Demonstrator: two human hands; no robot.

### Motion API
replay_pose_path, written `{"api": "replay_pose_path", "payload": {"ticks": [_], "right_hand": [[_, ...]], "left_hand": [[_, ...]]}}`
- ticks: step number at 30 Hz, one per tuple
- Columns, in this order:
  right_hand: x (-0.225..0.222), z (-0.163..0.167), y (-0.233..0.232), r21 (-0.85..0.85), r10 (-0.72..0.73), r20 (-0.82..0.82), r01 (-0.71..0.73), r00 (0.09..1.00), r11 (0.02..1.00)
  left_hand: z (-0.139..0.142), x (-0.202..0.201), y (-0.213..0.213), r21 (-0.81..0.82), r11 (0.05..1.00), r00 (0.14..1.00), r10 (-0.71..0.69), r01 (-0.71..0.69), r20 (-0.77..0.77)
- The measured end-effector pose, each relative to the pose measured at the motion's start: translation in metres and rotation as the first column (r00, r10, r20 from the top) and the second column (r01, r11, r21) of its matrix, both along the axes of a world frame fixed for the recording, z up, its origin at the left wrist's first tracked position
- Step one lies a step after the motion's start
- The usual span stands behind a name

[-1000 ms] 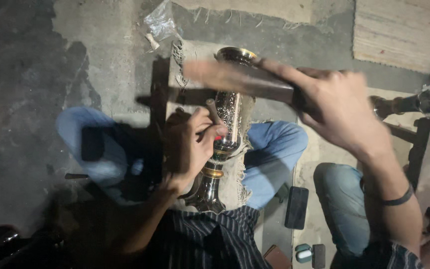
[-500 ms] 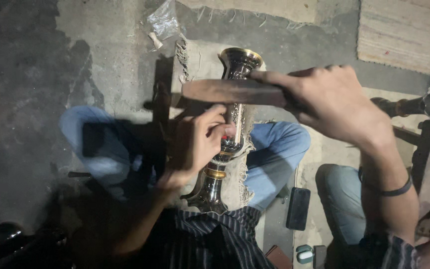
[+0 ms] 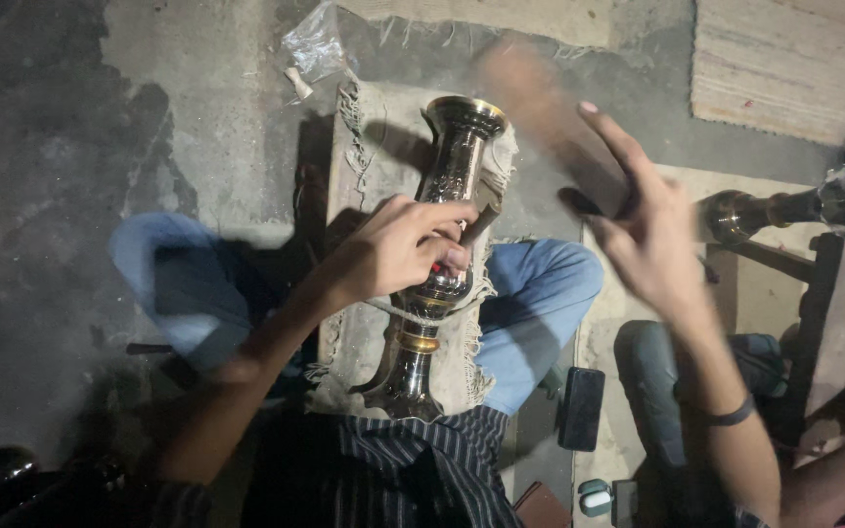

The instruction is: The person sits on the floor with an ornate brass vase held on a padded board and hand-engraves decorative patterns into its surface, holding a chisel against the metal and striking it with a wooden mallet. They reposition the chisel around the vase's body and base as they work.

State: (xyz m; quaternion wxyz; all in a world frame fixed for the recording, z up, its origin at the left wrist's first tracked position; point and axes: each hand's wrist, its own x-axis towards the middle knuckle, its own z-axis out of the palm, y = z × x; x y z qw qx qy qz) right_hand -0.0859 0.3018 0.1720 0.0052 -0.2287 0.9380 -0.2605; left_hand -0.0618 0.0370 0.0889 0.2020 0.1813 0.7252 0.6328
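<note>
Left hand [image 3: 398, 249] down on the brass vase [image 3: 439, 264], right hand [image 3: 643, 220] up in the air!
Vase lies across the lap on burlap cloth [image 3: 369, 323], long axis running from the body outward, flared mouth pointing away; left fingers curl on its belly, pinching a small tool (too blurred to name); right hand spread, fingers apart, gripping nothing; beyond, rough concrete floor [image 3: 198, 117], dim light.

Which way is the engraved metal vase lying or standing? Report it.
Lying tipped: the engraved metal vase rests lengthwise on frayed burlap cloth, mouth pointing away, left hand on it.
</note>
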Motion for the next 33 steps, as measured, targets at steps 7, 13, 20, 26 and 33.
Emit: {"api": "replay_pose_path", "payload": {"ticks": [7,13,20,26,33], "right_hand": [[-0.001,-0.005,0.007,-0.064,0.111,0.091,-0.106,0.990,0.992],[-0.013,0.012,-0.004,0.058,0.023,0.150,-0.032,0.988,0.998],[-0.022,0.026,-0.023,0.042,0.213,0.001,-0.213,0.977,0.976],[-0.028,0.039,-0.028,0.627,0.326,0.051,-0.284,0.944,0.725],[-0.031,0.038,-0.043,0.407,0.444,-0.033,-0.393,0.895,0.824]], "left_hand": [[0.003,0.003,-0.002,0.036,0.999,0.996,0.013,-0.009,-0.088],[0.003,0.021,0.000,0.058,0.980,0.959,0.196,-0.188,-0.206],[0.007,0.042,0.004,-0.130,0.888,0.863,0.379,-0.441,-0.335],[-0.012,0.053,0.014,0.068,0.856,0.822,0.512,-0.512,-0.252],[-0.040,0.062,0.021,0.088,0.819,0.811,0.573,-0.566,-0.115]]}}
